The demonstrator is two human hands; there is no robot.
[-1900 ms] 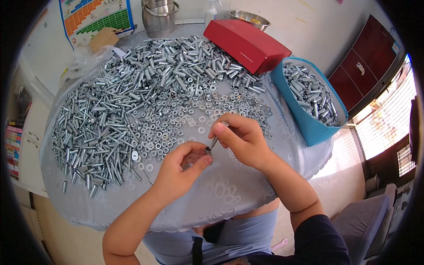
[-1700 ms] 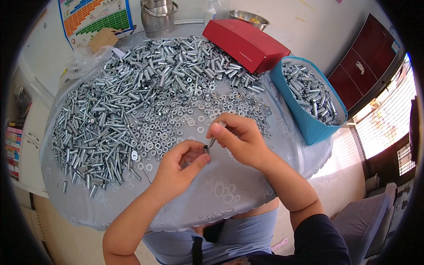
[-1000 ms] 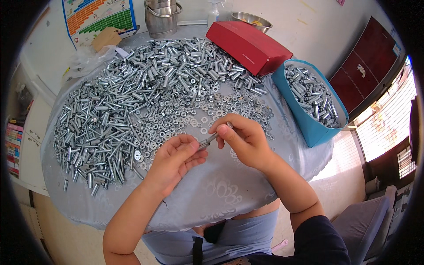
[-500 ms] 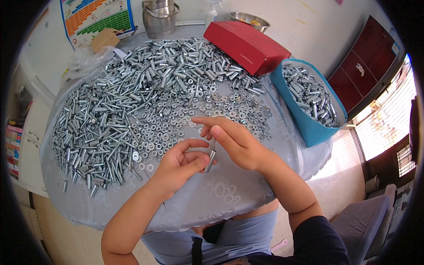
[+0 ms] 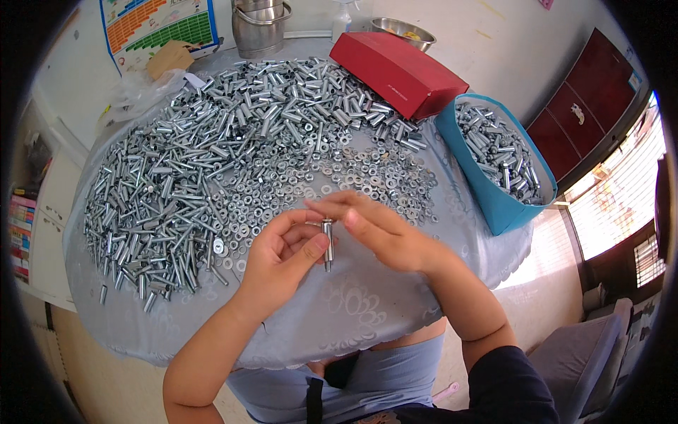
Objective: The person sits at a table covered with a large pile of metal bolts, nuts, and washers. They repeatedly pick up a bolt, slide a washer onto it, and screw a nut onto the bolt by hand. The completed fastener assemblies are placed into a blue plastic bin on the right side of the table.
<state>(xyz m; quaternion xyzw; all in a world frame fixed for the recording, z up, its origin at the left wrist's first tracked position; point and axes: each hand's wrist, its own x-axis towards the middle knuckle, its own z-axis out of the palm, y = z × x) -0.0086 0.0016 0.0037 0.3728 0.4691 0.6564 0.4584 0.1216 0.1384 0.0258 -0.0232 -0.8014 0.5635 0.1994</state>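
My left hand (image 5: 277, 254) pinches an expansion bolt (image 5: 328, 244) between thumb and fingers. The bolt stands nearly upright, its silver sleeve around the shank and a thin end sticking out below. At its top is a wider flat piece, a head or washer. Just above and beside that top, my right hand (image 5: 388, 237) has its fingers stretched out, slightly smeared by motion. Whether its palm touches the bolt I cannot tell. Beyond my hands lie loose washers and nuts (image 5: 265, 194), with a large heap of metal sleeves and bolts (image 5: 159, 191) to the left and behind.
A blue fabric bin (image 5: 487, 191) full of assembled metal anchors stands at the right, beside a red box (image 5: 395, 71). A steel pail (image 5: 260, 32), a spray bottle (image 5: 342, 21) and a metal bowl (image 5: 424, 39) are at the back. A grey cloth (image 5: 353, 304) covers the table.
The bolt has swung from tilted to nearly upright, and its thin end now points down instead of up. My right hand's fingers have shifted over its top.
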